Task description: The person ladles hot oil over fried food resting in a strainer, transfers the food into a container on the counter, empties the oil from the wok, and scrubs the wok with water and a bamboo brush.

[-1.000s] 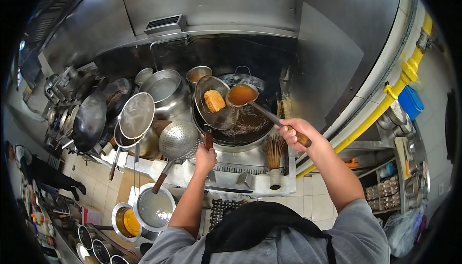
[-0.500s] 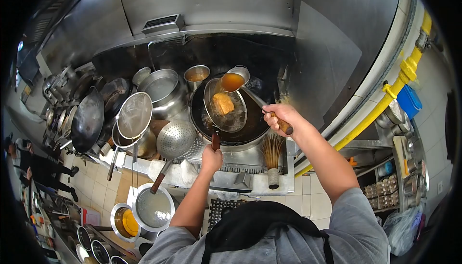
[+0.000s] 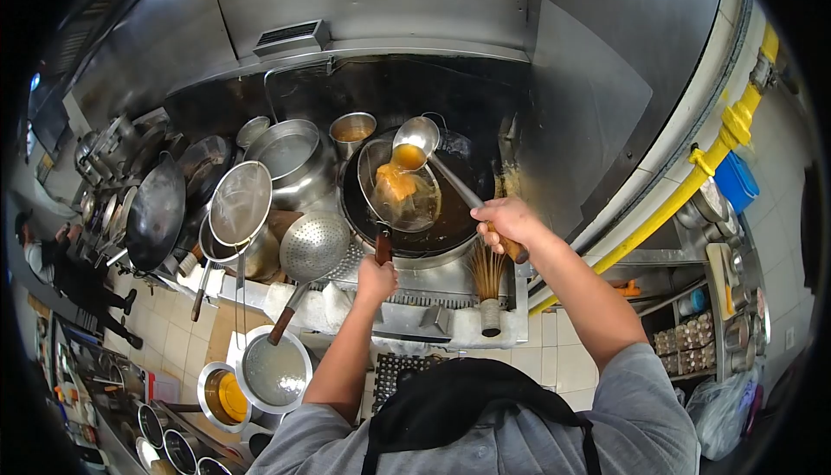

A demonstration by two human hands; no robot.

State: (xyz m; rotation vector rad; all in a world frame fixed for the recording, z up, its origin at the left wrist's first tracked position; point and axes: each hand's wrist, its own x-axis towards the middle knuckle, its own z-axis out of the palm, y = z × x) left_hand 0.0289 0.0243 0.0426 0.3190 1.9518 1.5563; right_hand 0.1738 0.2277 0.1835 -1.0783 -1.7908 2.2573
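Observation:
My left hand (image 3: 378, 281) is closed round the brown handle of a wire strainer (image 3: 426, 215), which is over the wok (image 3: 450, 246). A golden piece of food (image 3: 396, 184) lies in the strainer. In my right hand (image 3: 505, 223) is the wooden-ended handle of a ladle (image 3: 418, 135). The ladle's bowl is tipped above the strainer, and amber liquid runs from it onto the food. A bamboo brush (image 3: 489, 289) stands below my right hand at the stove's front.
Left of the wok are a perforated skimmer (image 3: 313, 248), a fine sieve (image 3: 241, 204), a large pot (image 3: 290, 150) and a small metal pot (image 3: 352, 129). A yellow pipe (image 3: 675, 202) runs along the right. Another person (image 3: 74, 272) stands at far left.
The ladle has tilted over, and its liquid now pours onto the food in the strainer. The strainer has shifted slightly left. Both hands keep their grips.

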